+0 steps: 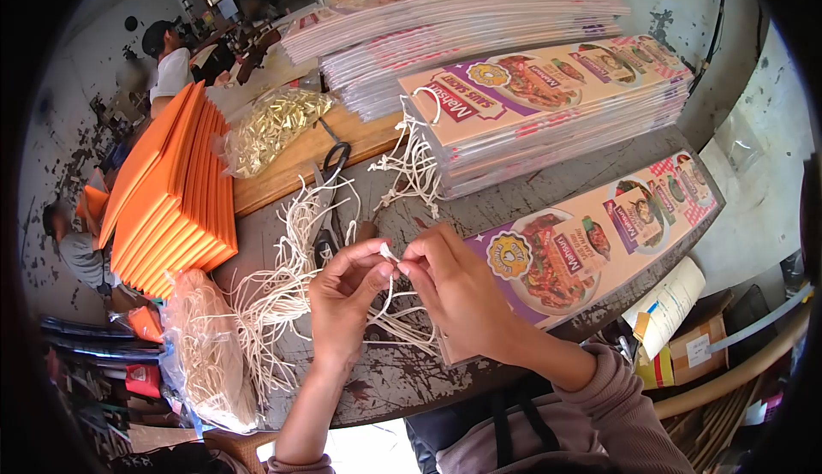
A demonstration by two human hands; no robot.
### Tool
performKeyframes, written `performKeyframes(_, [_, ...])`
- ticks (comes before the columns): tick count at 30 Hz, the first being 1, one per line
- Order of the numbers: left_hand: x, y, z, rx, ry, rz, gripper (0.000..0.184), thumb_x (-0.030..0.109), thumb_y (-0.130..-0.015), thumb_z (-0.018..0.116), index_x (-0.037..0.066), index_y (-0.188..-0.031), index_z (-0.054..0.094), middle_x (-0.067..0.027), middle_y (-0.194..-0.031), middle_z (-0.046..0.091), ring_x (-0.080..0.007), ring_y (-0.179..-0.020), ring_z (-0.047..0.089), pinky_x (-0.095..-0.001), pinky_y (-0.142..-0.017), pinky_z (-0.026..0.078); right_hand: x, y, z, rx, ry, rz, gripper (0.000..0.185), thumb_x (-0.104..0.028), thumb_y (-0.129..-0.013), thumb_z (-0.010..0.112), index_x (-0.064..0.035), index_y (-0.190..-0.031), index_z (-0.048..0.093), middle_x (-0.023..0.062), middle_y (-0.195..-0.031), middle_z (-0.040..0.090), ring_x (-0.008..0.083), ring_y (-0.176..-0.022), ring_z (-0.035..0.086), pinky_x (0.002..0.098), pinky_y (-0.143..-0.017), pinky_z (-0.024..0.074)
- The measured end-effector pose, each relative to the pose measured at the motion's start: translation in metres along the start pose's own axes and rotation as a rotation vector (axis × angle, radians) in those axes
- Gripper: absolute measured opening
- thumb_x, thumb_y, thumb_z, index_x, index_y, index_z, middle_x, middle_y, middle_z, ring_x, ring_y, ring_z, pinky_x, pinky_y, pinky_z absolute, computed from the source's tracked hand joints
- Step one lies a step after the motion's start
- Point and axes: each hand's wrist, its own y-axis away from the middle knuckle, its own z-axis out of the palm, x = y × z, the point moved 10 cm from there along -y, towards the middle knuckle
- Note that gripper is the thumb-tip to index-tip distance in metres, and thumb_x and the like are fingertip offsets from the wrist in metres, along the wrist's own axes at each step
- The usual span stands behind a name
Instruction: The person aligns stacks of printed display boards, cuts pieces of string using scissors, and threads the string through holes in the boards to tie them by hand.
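Observation:
A white cord (pixel 390 253) is pinched between the fingertips of my left hand (pixel 342 303) and my right hand (pixel 467 294), with a loop or knot at the pinch. Its lower part hangs past my left thumb. Beneath my right forearm lies a glossy printed hanging card (pixel 616 226) with food pictures; my right hand covers its left end. Whether this cord runs through the card is hidden. Left of my left hand spreads a loose heap of white cords (pixel 287 290). Black-handled scissors (pixel 336 157) lie partly under the cords.
A stack of printed cards (pixel 548 97), with knotted cords at its left end, stands behind; more stacks (pixel 462 24) rise farther back. Orange folded pieces (pixel 171 204), a bag of gold-coloured metal pieces (pixel 278 127) and a bagged cord bundle (pixel 210 345) are left. Two people sit beyond.

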Motion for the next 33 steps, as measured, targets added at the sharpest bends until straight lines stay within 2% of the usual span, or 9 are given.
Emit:
performKeyframes(10, [-0.002, 0.002, 0.001, -0.011, 0.055, -0.001, 0.013, 0.002, -0.082, 0.061, 0.0, -0.095, 0.06, -0.0054, -0.088, 0.061, -0.0093, -0.082, 0.056, -0.0221, -0.077, 0.045, 0.002, 0.001, 0.009, -0.105, -0.076, 0.049, 0.014, -0.005, -0.084, 0.053, 0.0005, -0.091, 0.042, 0.0165, -0.081, 0.05, 0.0345, -0.07, 0.057, 0.038, -0.055, 0.0444])
performKeyframes(13, [0.005, -0.002, -0.008, -0.013, 0.269, 0.044, 0.006, 0.005, -0.086, 0.056, 0.002, -0.091, 0.056, -0.0054, -0.089, 0.061, -0.0104, -0.083, 0.056, -0.0223, -0.076, 0.046, 0.007, 0.004, 0.015, -0.166, -0.392, 0.12, 0.019, -0.007, -0.086, 0.052, -0.0006, -0.1, 0.04, 0.0113, -0.079, 0.054, 0.0234, -0.068, 0.06, 0.0324, -0.056, 0.0458])
performKeyframes(15, [0.009, -0.005, -0.023, 0.089, 0.396, 0.042, 0.005, 0.009, -0.088, 0.053, 0.008, -0.093, 0.053, -0.0057, -0.094, 0.059, -0.0118, -0.082, 0.057, -0.0239, -0.076, 0.047, 0.01, 0.028, 0.053, -0.59, -0.936, 0.44, 0.028, -0.009, -0.088, 0.053, -0.003, -0.11, 0.037, 0.005, -0.077, 0.055, 0.0099, -0.066, 0.055, 0.0267, -0.056, 0.0452])
performKeyframes(16, [0.014, -0.008, -0.03, 0.131, 0.471, 0.061, 0.006, 0.011, -0.09, 0.051, 0.007, -0.094, 0.052, -0.0067, -0.094, 0.059, -0.0127, -0.082, 0.057, -0.0239, -0.075, 0.049, 0.004, 0.03, 0.051, -0.633, -0.952, 0.407, 0.029, -0.013, -0.088, 0.054, -0.0039, -0.113, 0.041, 0.0013, -0.077, 0.054, 0.0042, -0.062, 0.049, 0.0226, -0.054, 0.0425])
performKeyframes(19, [0.023, -0.015, -0.058, 0.26, 0.677, 0.11, 0.015, 0.016, -0.092, 0.046, 0.003, -0.098, 0.049, -0.0097, -0.093, 0.057, -0.0152, -0.082, 0.059, -0.0251, -0.073, 0.053, 0.002, 0.035, 0.024, -0.803, -0.787, 0.503, 0.027, -0.012, -0.089, 0.052, 0.0011, -0.112, 0.047, 0.0011, -0.077, 0.053, 0.0051, -0.067, 0.05, 0.0187, -0.059, 0.0402])
performKeyframes(21, [0.022, -0.022, -0.085, 0.161, 0.894, 0.18, 0.015, 0.01, -0.093, 0.042, -0.002, -0.1, 0.048, -0.012, -0.091, 0.057, -0.017, -0.085, 0.059, -0.0255, -0.077, 0.054, 0.011, 0.039, -0.011, -0.684, -0.784, 0.589, 0.025, -0.016, -0.089, 0.054, 0.0024, -0.106, 0.054, 0.0017, -0.074, 0.054, 0.0052, -0.062, 0.049, 0.0178, -0.055, 0.0393])
performKeyframes(23, [0.013, -0.021, -0.115, 0.334, 0.958, 0.166, 0.012, 0.004, -0.092, 0.042, -0.004, -0.099, 0.047, -0.0119, -0.092, 0.056, -0.017, -0.085, 0.059, -0.0255, -0.082, 0.053, 0.024, 0.051, -0.037, -0.663, -0.758, 0.623, 0.025, -0.016, -0.088, 0.056, 0.0027, -0.105, 0.055, 0.002, -0.073, 0.054, 0.0056, -0.06, 0.049, 0.0178, -0.053, 0.0392])
performKeyframes(27, [0.003, -0.022, -0.077, 0.145, 0.91, 0.106, 0.01, 0.004, -0.091, 0.046, -0.003, -0.095, 0.05, -0.0086, -0.091, 0.057, -0.0147, -0.088, 0.059, -0.0292, -0.093, 0.047, 0.045, 0.054, -0.079, -0.428, -0.658, 0.658, 0.025, -0.01, -0.087, 0.055, 0.0007, -0.109, 0.052, 0.0062, -0.077, 0.059, 0.0097, -0.065, 0.056, 0.0206, -0.057, 0.0475])
performKeyframes(33, [-0.018, -0.018, -0.073, 0.304, 0.676, -0.034, 0.01, 0.01, -0.09, 0.05, 0.002, -0.095, 0.053, -0.006, -0.093, 0.059, -0.014, -0.089, 0.059, -0.0284, -0.091, 0.047, 0.083, 0.059, -0.104, -0.201, -0.688, 0.806, 0.026, -0.001, -0.082, 0.055, 0.0003, -0.108, 0.053, 0.0131, -0.083, 0.064, 0.0152, -0.074, 0.063, 0.0226, -0.054, 0.0538])
